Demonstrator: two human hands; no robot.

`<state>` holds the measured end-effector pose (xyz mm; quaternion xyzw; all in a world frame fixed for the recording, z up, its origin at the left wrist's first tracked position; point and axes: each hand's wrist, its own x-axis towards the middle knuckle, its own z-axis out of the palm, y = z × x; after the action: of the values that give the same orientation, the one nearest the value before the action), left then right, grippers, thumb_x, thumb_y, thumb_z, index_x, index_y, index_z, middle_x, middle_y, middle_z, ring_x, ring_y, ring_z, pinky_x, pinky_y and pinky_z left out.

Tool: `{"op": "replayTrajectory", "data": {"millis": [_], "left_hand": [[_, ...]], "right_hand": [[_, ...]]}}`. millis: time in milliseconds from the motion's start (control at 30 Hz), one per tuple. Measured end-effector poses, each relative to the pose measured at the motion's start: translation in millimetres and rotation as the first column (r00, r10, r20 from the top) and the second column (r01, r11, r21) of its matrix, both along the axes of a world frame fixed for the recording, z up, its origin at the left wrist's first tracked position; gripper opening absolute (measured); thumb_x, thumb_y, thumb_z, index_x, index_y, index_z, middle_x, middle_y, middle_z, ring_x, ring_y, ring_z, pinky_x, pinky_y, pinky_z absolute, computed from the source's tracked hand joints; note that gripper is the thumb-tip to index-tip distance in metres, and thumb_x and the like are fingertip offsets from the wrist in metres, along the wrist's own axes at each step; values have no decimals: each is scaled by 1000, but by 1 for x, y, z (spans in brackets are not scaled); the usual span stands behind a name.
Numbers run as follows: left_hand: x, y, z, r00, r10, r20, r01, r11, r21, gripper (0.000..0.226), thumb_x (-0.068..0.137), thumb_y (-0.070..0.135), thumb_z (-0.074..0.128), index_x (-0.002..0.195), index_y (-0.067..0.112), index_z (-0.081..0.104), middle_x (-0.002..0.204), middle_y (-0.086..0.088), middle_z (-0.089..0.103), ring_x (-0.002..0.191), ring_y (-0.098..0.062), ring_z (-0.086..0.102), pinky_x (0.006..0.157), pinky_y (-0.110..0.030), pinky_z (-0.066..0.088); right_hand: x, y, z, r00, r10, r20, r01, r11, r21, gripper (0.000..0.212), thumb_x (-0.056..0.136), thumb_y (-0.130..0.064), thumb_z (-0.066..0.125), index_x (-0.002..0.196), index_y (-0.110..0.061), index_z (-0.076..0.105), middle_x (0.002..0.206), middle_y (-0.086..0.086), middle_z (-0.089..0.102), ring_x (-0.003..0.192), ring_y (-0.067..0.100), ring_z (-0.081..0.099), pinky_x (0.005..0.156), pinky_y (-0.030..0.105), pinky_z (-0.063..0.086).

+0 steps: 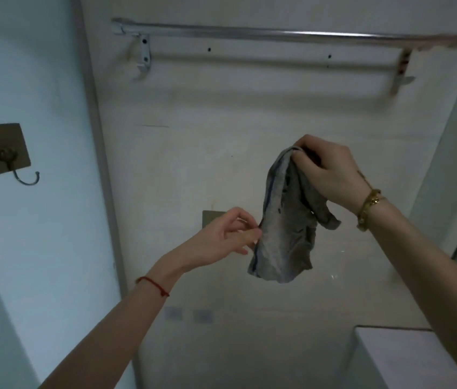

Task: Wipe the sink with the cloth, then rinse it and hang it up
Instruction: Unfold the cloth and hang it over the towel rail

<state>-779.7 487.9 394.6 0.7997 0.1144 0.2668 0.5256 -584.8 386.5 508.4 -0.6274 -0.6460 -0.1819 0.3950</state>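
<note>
Cloth (pixel 289 220), grey w/ a blue stripe down one edge, hangs crumpled in mid-air in front of the pale wall, well below the towel rail (pixel 278 35). Right hand (pixel 331 172) holds it from above: fingers curled tight round the bunched top end, a loose tail of fabric drooping under the wrist. Left hand (pixel 227 234) sits lower, at the cloth's left side, thumb & forefinger pinched on the striped edge, other fingers loosely spread. Gold bracelet (pixel 369 209) on the right wrist, red string (pixel 153 284) on the left. Rail is bare metal, mounted high on brackets, rust-coloured at its right end. Adhesive hook (pixel 5 153) on the bluish panel far left, nothing on it. Square plate partly hidden behind the left hand, prob. another hook pad. White corner (pixel 384 357) at bottom right, poss. the sink rim; too dim to tell.
</note>
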Motion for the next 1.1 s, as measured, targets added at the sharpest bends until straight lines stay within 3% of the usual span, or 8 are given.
{"op": "replayTrajectory", "data": {"millis": [67, 167, 333, 500, 700, 867, 1033, 1100], "left_hand": [[9, -3, -4, 998, 65, -8, -63, 992, 109, 38, 80, 33, 80, 106, 20, 56, 85, 6, 67, 75, -14, 64, 75, -29, 55], [7, 10, 0, 978, 208, 6, -205, 960, 191, 28, 86, 30, 75, 103, 11, 62, 90, -7, 72, 81, -23, 70, 77, -44, 57], [-16, 33, 56, 885, 434, 168, -465, 838, 285, 13, 99, 25, 58, 91, 16, 64, 80, 3, 66, 68, -9, 57, 65, -29, 43], [-34, 33, 137, 725, 556, 407, -685, 646, 338, 18, 90, 31, 71, 80, 16, 69, 68, 3, 69, 56, 2, 60, 50, -10, 43], [-42, 29, 213, 776, 481, 408, -587, 787, 191, 26, 82, 35, 79, 77, 13, 66, 60, 5, 65, 50, -1, 57, 40, -17, 44], [-42, 49, 264, 889, 368, 271, -408, 906, 108, 11, 91, 29, 69, 99, 22, 67, 85, 5, 62, 73, -4, 56, 50, -13, 49], [-40, 58, 310, 908, 254, 334, -288, 956, 54, 13, 99, 12, 56, 107, 17, 64, 87, 2, 62, 64, -1, 61, 47, -11, 49], [-34, 58, 329, 879, 230, 417, -250, 968, -7, 12, 98, 5, 54, 104, 12, 63, 92, -2, 64, 70, -5, 68, 56, -16, 57]], "right_hand": [[1, 1, 3, 999, -27, -20, 27, 1000, 0, 17, 98, -26, 47, 96, -18, 61, 80, 5, 65, 73, 19, 58, 61, 22, 41], [6, -4, 11, 998, -64, -14, 64, 998, 2, 18, 98, -28, 47, 97, -17, 62, 80, 6, 66, 73, 19, 58, 60, 22, 40], [25, -19, 31, 982, -161, 99, 161, 987, 2, 17, 98, -30, 47, 98, -20, 61, 82, 5, 67, 77, 24, 61, 65, 33, 48], [27, -30, 58, 926, -292, 241, 280, 957, 82, 24, 99, -34, 44, 103, -23, 65, 89, 3, 68, 79, 24, 61, 67, 38, 52], [31, -35, 111, 877, -397, 270, 295, 890, 349, 24, 95, -30, 54, 102, -14, 71, 101, 9, 62, 93, 31, 54, 73, 35, 42], [31, -32, 163, 976, -219, 8, 213, 955, 204, 25, 93, -36, 57, 101, -18, 72, 96, 1, 58, 86, 17, 52, 75, 30, 41], [32, -22, 206, 973, -107, -207, 142, 976, 167, 28, 98, -37, 48, 100, -15, 66, 82, 5, 62, 65, 16, 56, 53, 27, 50], [29, -13, 225, 974, -121, -189, 159, 967, 200, 31, 99, -35, 44, 103, -12, 64, 92, 10, 65, 76, 25, 63, 69, 40, 57]]}}
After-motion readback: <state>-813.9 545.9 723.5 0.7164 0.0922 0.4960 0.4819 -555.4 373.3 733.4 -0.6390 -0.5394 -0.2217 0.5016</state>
